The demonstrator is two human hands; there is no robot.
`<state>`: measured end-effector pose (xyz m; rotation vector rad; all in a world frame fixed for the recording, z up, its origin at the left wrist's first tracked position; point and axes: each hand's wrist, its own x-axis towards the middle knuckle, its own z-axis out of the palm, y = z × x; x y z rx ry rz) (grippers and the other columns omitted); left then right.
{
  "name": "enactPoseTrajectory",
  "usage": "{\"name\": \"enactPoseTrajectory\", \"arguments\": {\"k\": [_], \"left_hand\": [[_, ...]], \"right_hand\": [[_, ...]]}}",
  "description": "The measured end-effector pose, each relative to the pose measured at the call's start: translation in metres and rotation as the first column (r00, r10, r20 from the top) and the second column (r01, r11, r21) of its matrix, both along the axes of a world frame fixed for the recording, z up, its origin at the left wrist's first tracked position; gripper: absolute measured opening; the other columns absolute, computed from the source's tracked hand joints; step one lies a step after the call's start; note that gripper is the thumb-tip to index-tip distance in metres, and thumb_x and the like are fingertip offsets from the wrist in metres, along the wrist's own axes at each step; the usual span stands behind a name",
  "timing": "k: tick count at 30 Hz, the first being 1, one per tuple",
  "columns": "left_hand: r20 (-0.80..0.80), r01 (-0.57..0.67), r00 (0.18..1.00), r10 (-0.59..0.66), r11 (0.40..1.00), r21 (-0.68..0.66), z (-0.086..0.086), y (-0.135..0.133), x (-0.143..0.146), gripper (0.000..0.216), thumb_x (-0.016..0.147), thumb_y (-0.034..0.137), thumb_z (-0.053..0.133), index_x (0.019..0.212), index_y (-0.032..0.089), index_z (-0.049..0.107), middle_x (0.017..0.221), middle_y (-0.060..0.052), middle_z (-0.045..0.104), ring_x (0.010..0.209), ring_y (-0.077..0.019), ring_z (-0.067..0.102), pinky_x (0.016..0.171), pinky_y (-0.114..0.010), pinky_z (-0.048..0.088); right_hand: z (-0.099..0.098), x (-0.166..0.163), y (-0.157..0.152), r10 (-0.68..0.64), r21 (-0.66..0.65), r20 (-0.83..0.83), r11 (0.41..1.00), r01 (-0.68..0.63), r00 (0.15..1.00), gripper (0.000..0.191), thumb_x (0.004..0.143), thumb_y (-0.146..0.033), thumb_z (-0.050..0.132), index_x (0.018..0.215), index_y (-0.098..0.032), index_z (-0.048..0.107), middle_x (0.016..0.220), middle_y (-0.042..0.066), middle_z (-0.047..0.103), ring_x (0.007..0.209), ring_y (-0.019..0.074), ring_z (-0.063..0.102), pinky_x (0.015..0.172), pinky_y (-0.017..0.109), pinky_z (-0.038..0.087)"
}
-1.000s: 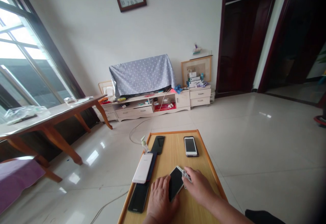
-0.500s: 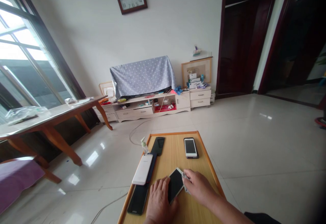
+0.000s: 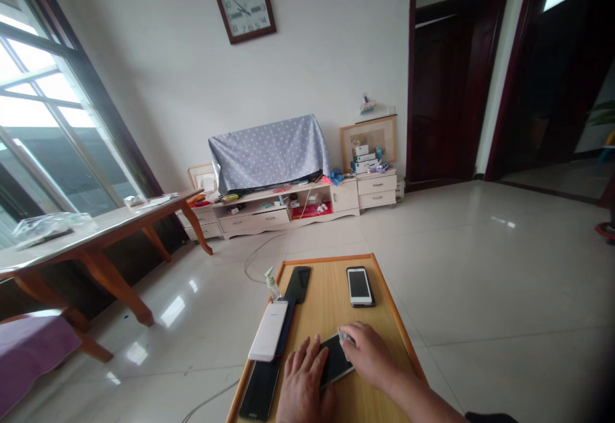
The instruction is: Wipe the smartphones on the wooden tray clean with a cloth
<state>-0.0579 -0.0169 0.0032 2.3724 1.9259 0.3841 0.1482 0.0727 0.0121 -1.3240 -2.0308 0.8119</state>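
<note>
A smartphone (image 3: pixel 331 362) with a dark screen lies face up at the near part of the small wooden table (image 3: pixel 327 311). My left hand (image 3: pixel 302 381) grips it along its left side, its fingers reaching onto the glass. Pinched in my right hand (image 3: pixel 369 354) is a small greyish-white cloth (image 3: pixel 343 340), pressed at the phone's upper right end. That hand covers part of the phone and most of the cloth. A white phone (image 3: pixel 269 331), back up, rests on a dark blue flat item (image 3: pixel 287 328) left of my hands. Below it is a black phone (image 3: pixel 260 392).
Farther along the table lie another black phone (image 3: pixel 300 284) and a white-framed phone (image 3: pixel 359 286) on a dark case. A pump bottle (image 3: pixel 272 285) stands at the left edge. A cable (image 3: pixel 211 398) runs over the floor. A longer table (image 3: pixel 110 232) stands left.
The phone has turned clockwise under my hands and lies flatter across the table. My right hand has shifted slightly with the cloth. The whole view has tilted up a little.
</note>
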Motion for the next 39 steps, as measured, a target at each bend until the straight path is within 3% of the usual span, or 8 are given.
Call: {"name": "enactPoseTrajectory", "arguments": {"k": [5, 11, 14, 18, 25, 30, 35, 39], "left_hand": [[-0.037, -0.054, 0.998, 0.057, 0.996, 0.069, -0.002, -0.002, 0.000, 0.064, 0.080, 0.024, 0.057, 0.143, 0.036, 0.053, 0.161, 0.000, 0.039, 0.146, -0.0317, 0.038, 0.116, -0.053, 0.037], [-0.023, -0.068, 0.997, 0.070, 0.995, 0.078, 0.010, -0.006, 0.006, 0.054, 0.087, 0.027, 0.053, 0.140, 0.037, 0.057, 0.146, -0.001, 0.057, 0.133, -0.0280, 0.050, 0.109, -0.046, 0.041], [-0.004, -0.113, 0.994, 0.113, 0.992, 0.055, 0.017, -0.008, 0.010, 0.052, 0.086, 0.029, 0.055, 0.138, 0.038, 0.059, 0.138, -0.002, 0.062, 0.127, -0.0277, 0.053, 0.103, -0.043, 0.042], [-0.017, -0.158, 0.987, 0.158, 0.987, 0.005, 0.021, -0.009, 0.013, 0.053, 0.087, 0.031, 0.053, 0.140, 0.039, 0.057, 0.129, -0.003, 0.066, 0.118, -0.0261, 0.056, 0.098, -0.040, 0.042], [0.010, -0.179, 0.984, 0.180, 0.983, -0.026, 0.016, -0.006, 0.011, 0.049, 0.091, 0.034, 0.050, 0.140, 0.034, 0.059, 0.146, -0.003, 0.057, 0.135, -0.0275, 0.047, 0.112, -0.044, 0.034], [0.008, -0.165, 0.986, 0.165, 0.986, 0.028, 0.013, -0.006, 0.011, 0.053, 0.093, 0.055, 0.050, 0.138, 0.029, 0.060, 0.148, -0.006, 0.057, 0.136, -0.0321, 0.048, 0.113, -0.050, 0.036], [0.022, -0.172, 0.985, 0.171, 0.985, 0.027, 0.013, -0.006, 0.010, 0.057, 0.091, 0.059, 0.054, 0.138, 0.027, 0.061, 0.147, -0.008, 0.057, 0.135, -0.0328, 0.049, 0.111, -0.050, 0.039], [0.032, -0.160, 0.987, 0.159, 0.987, 0.018, 0.014, -0.007, 0.008, 0.060, 0.092, 0.064, 0.050, 0.138, 0.027, 0.060, 0.148, -0.007, 0.056, 0.136, -0.0325, 0.049, 0.111, -0.049, 0.040]], "right_hand": [[-0.004, 0.006, -0.004, 0.013, -0.001, 0.029, 1.000, -0.013, 0.999, 0.027, 0.091, -0.032, 0.048, 0.093, -0.023, 0.073, 0.100, 0.005, 0.072, 0.097, 0.0207, 0.065, 0.087, 0.029, 0.047], [-0.002, -0.001, -0.003, 0.071, 0.067, 0.088, 0.995, -0.077, 0.994, 0.053, 0.088, -0.028, 0.052, 0.140, -0.023, 0.058, 0.147, 0.008, 0.056, 0.136, 0.0252, 0.047, 0.112, 0.035, 0.034], [0.003, -0.006, -0.002, 0.100, 0.099, 0.144, 0.988, -0.115, 0.985, 0.053, 0.088, -0.026, 0.053, 0.140, -0.024, 0.058, 0.135, 0.007, 0.065, 0.127, 0.0249, 0.054, 0.107, 0.033, 0.039], [0.003, -0.008, -0.010, 0.040, 0.111, 0.141, 0.992, -0.056, 0.989, 0.035, 0.089, -0.023, 0.051, 0.120, -0.024, 0.068, 0.115, 0.008, 0.070, 0.113, 0.0237, 0.059, 0.100, 0.032, 0.041], [-0.012, -0.003, -0.033, 0.066, 0.052, 0.067, 0.996, -0.070, 0.996, 0.020, 0.089, -0.019, 0.051, 0.103, -0.025, 0.065, 0.105, 0.004, 0.066, 0.094, 0.0168, 0.063, 0.082, 0.025, 0.042], [-0.018, 0.000, -0.038, 0.077, 0.011, 0.009, 0.997, -0.077, 0.997, 0.014, 0.087, -0.014, 0.049, 0.091, -0.024, 0.057, 0.090, -0.001, 0.065, 0.080, 0.0135, 0.061, 0.071, 0.022, 0.039], [-0.017, 0.001, -0.037, -0.042, 0.114, 0.174, 0.993, 0.022, 0.984, 0.013, 0.092, -0.019, 0.048, 0.086, -0.023, 0.058, 0.092, 0.002, 0.064, 0.078, 0.0152, 0.060, 0.068, 0.026, 0.036], [-0.013, -0.001, -0.044, -0.040, 0.141, 0.224, 0.990, 0.008, 0.974, 0.019, 0.095, -0.020, 0.043, 0.092, -0.024, 0.061, 0.094, 0.005, 0.066, 0.081, 0.0174, 0.063, 0.070, 0.027, 0.037]]}}
